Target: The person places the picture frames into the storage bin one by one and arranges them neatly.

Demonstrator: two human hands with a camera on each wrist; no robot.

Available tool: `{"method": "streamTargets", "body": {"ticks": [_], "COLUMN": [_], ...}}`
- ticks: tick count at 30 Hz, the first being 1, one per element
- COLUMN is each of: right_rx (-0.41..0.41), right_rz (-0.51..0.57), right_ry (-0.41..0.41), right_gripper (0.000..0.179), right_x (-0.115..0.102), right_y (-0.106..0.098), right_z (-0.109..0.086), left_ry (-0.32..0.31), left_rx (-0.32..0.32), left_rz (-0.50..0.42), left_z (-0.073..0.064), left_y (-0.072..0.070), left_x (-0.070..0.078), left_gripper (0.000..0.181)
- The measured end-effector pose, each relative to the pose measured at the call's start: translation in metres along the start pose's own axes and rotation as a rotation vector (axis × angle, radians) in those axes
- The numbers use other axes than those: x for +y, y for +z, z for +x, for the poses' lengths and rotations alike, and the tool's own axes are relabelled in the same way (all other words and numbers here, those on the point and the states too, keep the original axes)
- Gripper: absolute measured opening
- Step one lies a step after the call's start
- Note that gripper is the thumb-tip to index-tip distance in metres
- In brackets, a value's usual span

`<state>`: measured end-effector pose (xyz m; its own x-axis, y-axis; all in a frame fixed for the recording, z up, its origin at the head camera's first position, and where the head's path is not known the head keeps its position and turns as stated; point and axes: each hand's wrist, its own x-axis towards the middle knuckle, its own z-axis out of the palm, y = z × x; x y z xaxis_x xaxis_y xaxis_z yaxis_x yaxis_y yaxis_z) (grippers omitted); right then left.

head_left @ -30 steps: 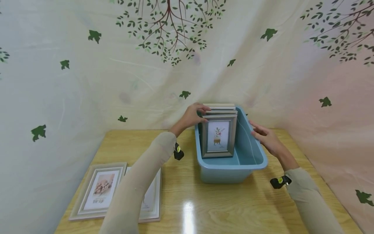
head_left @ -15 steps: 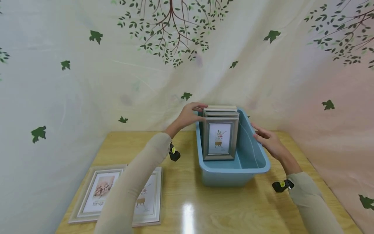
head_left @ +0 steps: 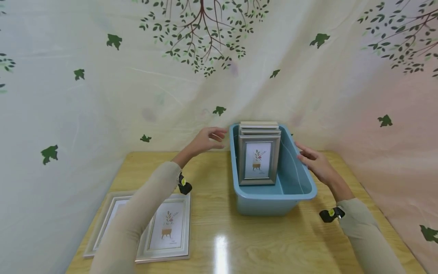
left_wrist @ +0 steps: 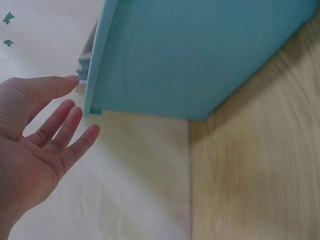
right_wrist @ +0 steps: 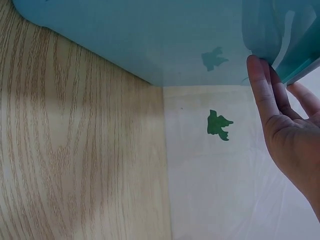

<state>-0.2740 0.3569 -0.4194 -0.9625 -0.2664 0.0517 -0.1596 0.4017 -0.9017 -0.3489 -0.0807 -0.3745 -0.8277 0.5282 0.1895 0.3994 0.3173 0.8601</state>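
Note:
In the head view, my left hand [head_left: 207, 140] is off the left side of a blue plastic bin [head_left: 273, 196], its fingers loosely bent and holding nothing. The left wrist view shows this hand [left_wrist: 47, 135] beside the bin's rim. Several picture frames [head_left: 276, 160] stand upright, one behind another, in the bin's left part; the front one has a silvery border and a potted-plant print. My right hand [head_left: 316, 165] holds the bin's right rim. In the right wrist view, its fingers [right_wrist: 263, 92] lie along the outer wall, with the thumb at the rim.
Two more picture frames lie flat at the table's left: a plant-print frame [head_left: 166, 230] and a light-bordered frame [head_left: 102, 222] partly hidden by my left sleeve. The wooden table [head_left: 260, 243] meets a leaf-patterned cloth [head_left: 164, 95] behind the bin.
My left hand has let go of the frames in the bin and moved left, out past the rim. The right hand stays on the bin.

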Motion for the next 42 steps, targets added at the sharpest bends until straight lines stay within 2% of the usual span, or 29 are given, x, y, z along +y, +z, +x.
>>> {"method": "streamTargets", "body": {"ticks": [9,14,18,26,34,38,42], "right_rx": [-0.008,-0.002,0.005,0.013,0.011,0.008,-0.003], "right_rz": [0.024,0.019,0.01,0.005,0.0,-0.015,-0.022], "right_ry": [-0.008,0.01,0.027,0.037,0.055,0.056,0.062], "right_gripper": [0.063,0.064,0.065,0.065,0.067,0.067,0.067], "right_x": [0.002,0.001,0.002,0.002,-0.002,-0.004,-0.007], "right_y": [-0.004,-0.005,-0.006,-0.006,-0.002,-0.002,-0.001], "right_z": [0.001,0.001,0.001,-0.001,-0.001,-0.001,0.0], "left_ry": [-0.066,-0.081,-0.116,-0.186,-0.206,-0.245,-0.27], "left_rx": [-0.06,-0.128,-0.172,-0.213,-0.283,-0.293,-0.275], "left_rz": [0.041,0.074,0.11,0.16,0.222,0.24,0.268], "left_z": [-0.036,-0.057,-0.073,-0.103,-0.138,-0.155,-0.17], "left_y": [-0.016,-0.024,-0.031,-0.048,-0.066,-0.072,-0.072], "left_x": [-0.013,-0.022,-0.03,-0.045,-0.058,-0.065,-0.074], "left_gripper": [0.052,0.054,0.055,0.049,0.046,0.046,0.043]}}
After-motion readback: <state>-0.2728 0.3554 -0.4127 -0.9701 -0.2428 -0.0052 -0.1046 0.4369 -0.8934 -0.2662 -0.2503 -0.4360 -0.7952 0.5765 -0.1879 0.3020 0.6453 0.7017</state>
